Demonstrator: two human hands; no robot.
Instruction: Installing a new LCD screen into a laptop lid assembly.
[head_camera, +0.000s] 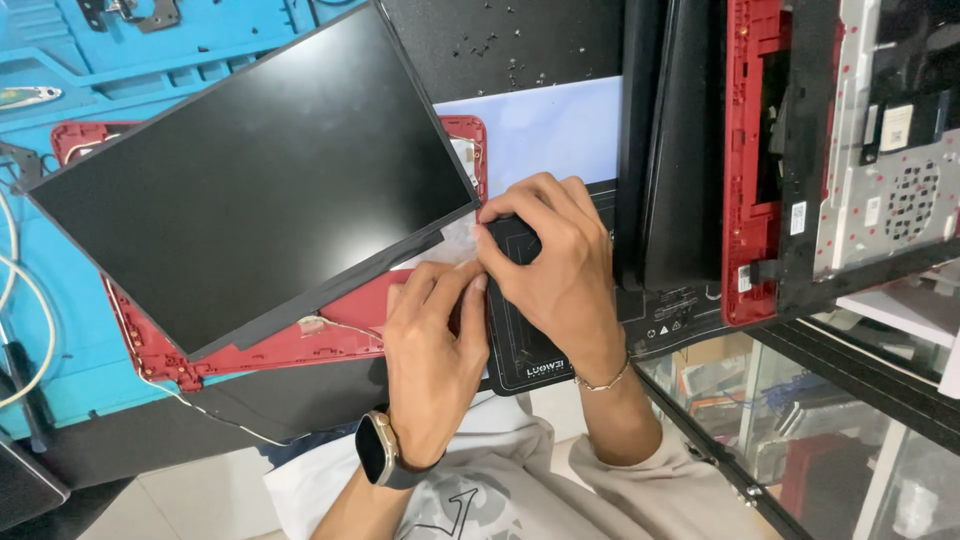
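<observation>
Beside the screen panel's (250, 170) lower corner, left hand (432, 345) and right hand (555, 265) pinch a thin ribbon cable (470, 262) between closed fingertips (480, 283).

a blue work mat (70, 360) covers the left of the bench, with a black mat (560, 330) beside it on the right. on the blue mat lies a red laptop lid shell (300, 345); far left sit tweezers (28, 97), and white cables (20, 330) trail near the left edge.
</observation>
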